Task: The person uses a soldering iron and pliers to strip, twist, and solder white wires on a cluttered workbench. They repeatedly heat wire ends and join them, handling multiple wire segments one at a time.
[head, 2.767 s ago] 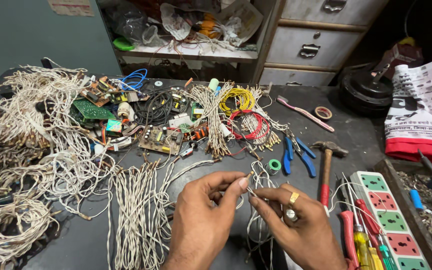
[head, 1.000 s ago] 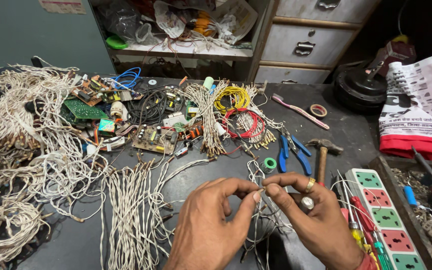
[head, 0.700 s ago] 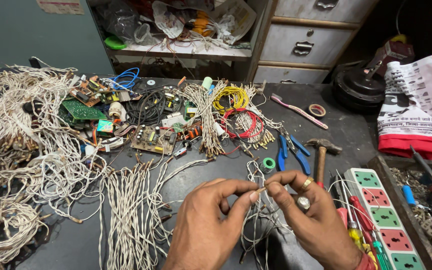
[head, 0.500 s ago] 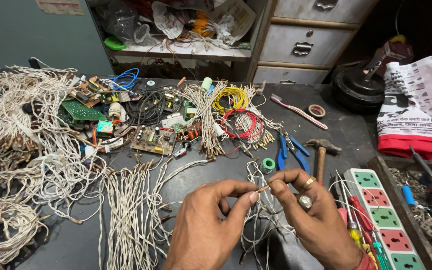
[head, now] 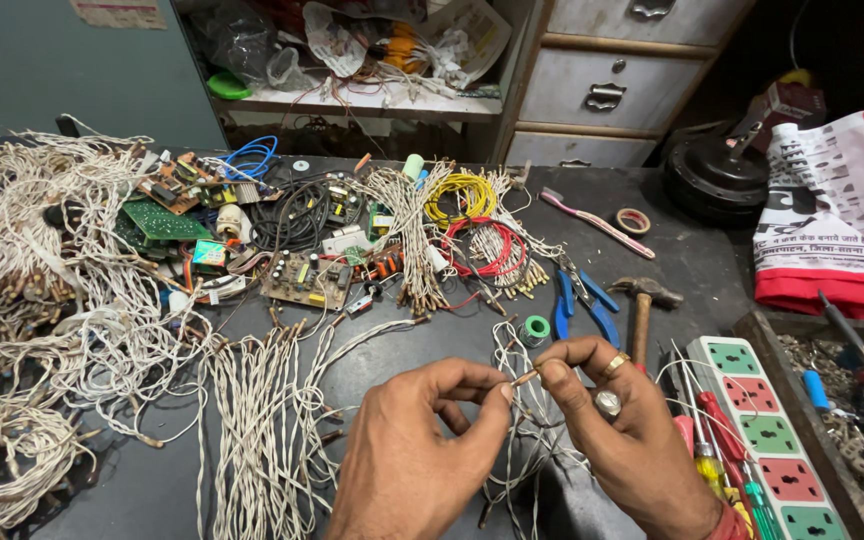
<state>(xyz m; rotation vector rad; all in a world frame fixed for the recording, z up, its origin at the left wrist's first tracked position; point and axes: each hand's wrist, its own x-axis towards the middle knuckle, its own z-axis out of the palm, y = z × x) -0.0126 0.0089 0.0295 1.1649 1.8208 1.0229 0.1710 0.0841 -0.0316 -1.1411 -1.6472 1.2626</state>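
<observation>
My left hand (head: 422, 450) and my right hand (head: 617, 430) meet at the near middle of a dark table (head: 702, 255). Between their fingertips they pinch the bare copper end of a thin white twisted wire (head: 525, 378). The rest of that wire hangs down between my hands into a loose bundle of white wires (head: 527, 440) lying on the table under them. My right hand wears two rings. A spread of twisted white wire lengths (head: 262, 420) lies just left of my left hand.
Piles of white wire (head: 42, 300) fill the left. Circuit boards (head: 302, 275), yellow and red wire coils (head: 467, 215) sit behind. Blue pliers (head: 582, 300), a hammer (head: 642, 305), a solder spool (head: 535, 328), a power strip (head: 767, 440) and screwdrivers (head: 712, 445) lie right. Drawers (head: 622, 90) stand at the back.
My hands have drawn together on the wire end and shifted slightly right and nearer. The fingers keep working the copper tip. The view has tilted a little.
</observation>
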